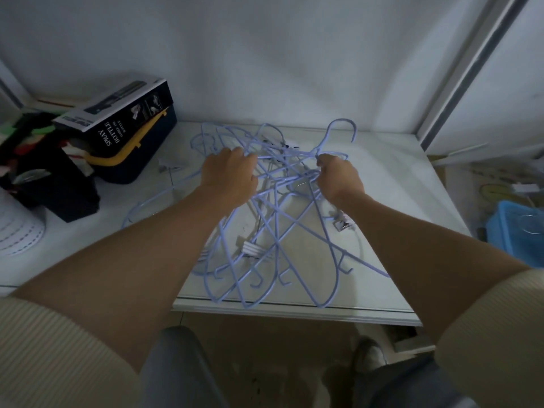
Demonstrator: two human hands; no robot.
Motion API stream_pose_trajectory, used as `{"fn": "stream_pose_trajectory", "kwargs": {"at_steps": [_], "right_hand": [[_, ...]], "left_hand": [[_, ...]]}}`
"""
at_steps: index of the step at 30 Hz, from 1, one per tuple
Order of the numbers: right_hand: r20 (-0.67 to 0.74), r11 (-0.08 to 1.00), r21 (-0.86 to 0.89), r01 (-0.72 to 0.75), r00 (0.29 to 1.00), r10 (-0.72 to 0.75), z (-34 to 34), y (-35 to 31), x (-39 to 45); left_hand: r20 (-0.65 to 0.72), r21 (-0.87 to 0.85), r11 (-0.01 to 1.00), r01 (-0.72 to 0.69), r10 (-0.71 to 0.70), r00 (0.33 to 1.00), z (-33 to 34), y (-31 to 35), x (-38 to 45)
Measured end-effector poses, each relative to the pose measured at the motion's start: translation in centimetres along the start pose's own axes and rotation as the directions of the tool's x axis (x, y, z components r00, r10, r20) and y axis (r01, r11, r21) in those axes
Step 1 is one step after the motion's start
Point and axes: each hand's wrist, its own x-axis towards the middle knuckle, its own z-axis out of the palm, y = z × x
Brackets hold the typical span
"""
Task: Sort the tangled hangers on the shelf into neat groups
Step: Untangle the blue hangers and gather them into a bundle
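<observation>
White shelf [397,201] — tangled hangers [276,225]; left hand [229,178], right hand [338,178] grip clenched on wires — white wall [265,54] behind

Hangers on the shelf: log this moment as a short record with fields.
surface: white shelf
hangers: pale blue hangers, one tangled pile, not yet grouped
left hand: left hand gripping into the pile's left side
right hand: right hand closed on wires below a raised hook
beside pile: spray bottle box on a dark bin, far left

Hangers [273,219] smooth plastic-coated wire; shelf [397,184] glossy.
</observation>
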Motion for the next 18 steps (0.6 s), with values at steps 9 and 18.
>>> {"fn": "stream_pose_trajectory", "kwargs": {"at_steps": [9,18], "right_hand": [[-0.164,0.986,-0.027,0.167,0.972,-0.169,-6.6,-1.3,-1.5],[-0.162,0.830,-0.246,0.501,0.823,-0.545,-9.1,-3.2,-5.1]], "left_hand": [[-0.419,0.001,0.992,-0.122,0.112,0.901,-6.9,-0.3,-0.1],[0.021,-0.486,0.871,-0.076,0.098,0.995,-11.7,2.7,-0.7]]}}
